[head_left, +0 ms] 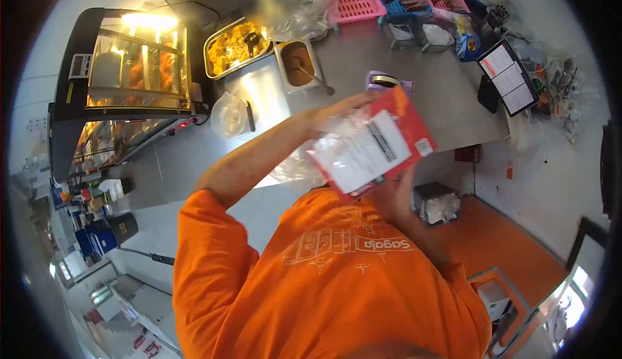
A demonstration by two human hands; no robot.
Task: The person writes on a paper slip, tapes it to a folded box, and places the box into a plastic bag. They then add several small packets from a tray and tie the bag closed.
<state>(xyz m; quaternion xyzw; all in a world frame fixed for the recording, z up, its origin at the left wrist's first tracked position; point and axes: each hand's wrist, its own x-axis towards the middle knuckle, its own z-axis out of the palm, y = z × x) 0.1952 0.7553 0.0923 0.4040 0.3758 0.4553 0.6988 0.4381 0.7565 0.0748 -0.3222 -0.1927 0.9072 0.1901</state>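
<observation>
Both hands hold a red package (418, 126) above the counter edge, in front of my chest. A white printed label (366, 152) under clear plastic covers much of its face. My left hand (334, 111) grips the upper left edge, its fingers partly hidden by the package and plastic. From below, my right hand (394, 194) is closed on the lower edge. Just beyond the package lies a purple item with a round roll (383, 80), partly covered by it. Crumpled clear plastic (298, 168) lies below my left forearm.
On the steel counter (356, 58) stand a tray of yellow food (228, 51) and a brown-filled pan (298, 61) with a ladle. A lit glass display case (139, 67) is at left, pink baskets (356, 0) at the back, a tablet (508, 77) at right.
</observation>
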